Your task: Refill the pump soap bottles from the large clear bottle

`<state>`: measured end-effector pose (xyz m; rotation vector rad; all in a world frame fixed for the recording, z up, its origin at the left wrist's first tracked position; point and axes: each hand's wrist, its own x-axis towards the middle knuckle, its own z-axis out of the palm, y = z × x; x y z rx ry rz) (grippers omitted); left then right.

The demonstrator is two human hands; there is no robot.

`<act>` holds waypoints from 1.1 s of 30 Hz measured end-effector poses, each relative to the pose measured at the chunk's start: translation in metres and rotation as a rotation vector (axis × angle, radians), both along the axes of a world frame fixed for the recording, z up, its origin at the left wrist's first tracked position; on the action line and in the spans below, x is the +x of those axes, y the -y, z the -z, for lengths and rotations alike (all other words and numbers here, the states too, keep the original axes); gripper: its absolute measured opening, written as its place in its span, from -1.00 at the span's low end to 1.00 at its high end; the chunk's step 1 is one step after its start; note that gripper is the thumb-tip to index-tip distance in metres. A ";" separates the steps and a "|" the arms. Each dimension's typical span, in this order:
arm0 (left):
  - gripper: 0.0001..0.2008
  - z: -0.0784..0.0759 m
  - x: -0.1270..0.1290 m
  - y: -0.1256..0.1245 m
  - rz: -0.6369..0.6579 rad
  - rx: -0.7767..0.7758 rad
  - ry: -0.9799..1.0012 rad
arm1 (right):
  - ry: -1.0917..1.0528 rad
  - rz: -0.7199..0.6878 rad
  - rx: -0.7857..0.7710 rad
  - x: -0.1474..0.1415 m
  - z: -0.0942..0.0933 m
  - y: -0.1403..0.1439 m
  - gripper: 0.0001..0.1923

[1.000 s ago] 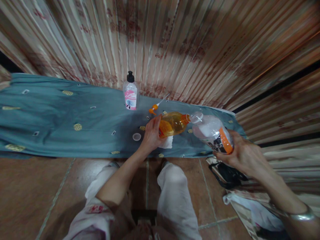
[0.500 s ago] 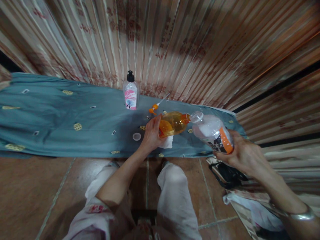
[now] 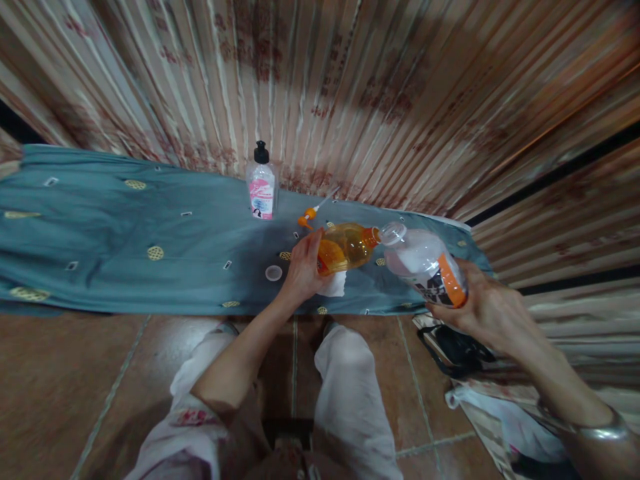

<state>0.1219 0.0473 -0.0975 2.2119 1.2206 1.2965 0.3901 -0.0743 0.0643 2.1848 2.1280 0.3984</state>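
Note:
My left hand (image 3: pixel 301 267) grips a bottle of orange liquid (image 3: pixel 347 247), tipped on its side with its mouth pointing right. A white cloth (image 3: pixel 334 285) is tucked under that hand. My right hand (image 3: pixel 487 310) holds a clear plastic bottle with an orange-banded label (image 3: pixel 425 263), tilted so its open neck meets the orange bottle's mouth. Both bottles hover just above a blue-grey patterned cloth (image 3: pixel 125 233) spread on the floor.
An upright pump bottle with a pink label (image 3: pixel 262 183) stands at the cloth's far edge. An orange pump head with a tube (image 3: pixel 311 213) and a small white cap (image 3: pixel 273 273) lie on the cloth. A draped curtain hangs behind. Bags (image 3: pixel 453 350) lie at the right.

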 end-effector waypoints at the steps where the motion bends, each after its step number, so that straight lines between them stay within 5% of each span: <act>1: 0.04 0.000 0.000 0.000 0.001 0.001 0.000 | 0.000 -0.002 0.003 0.000 0.000 0.000 -0.25; 33: 0.01 -0.002 -0.001 0.001 0.001 -0.023 0.002 | -0.004 -0.005 0.014 -0.003 -0.001 0.000 -0.26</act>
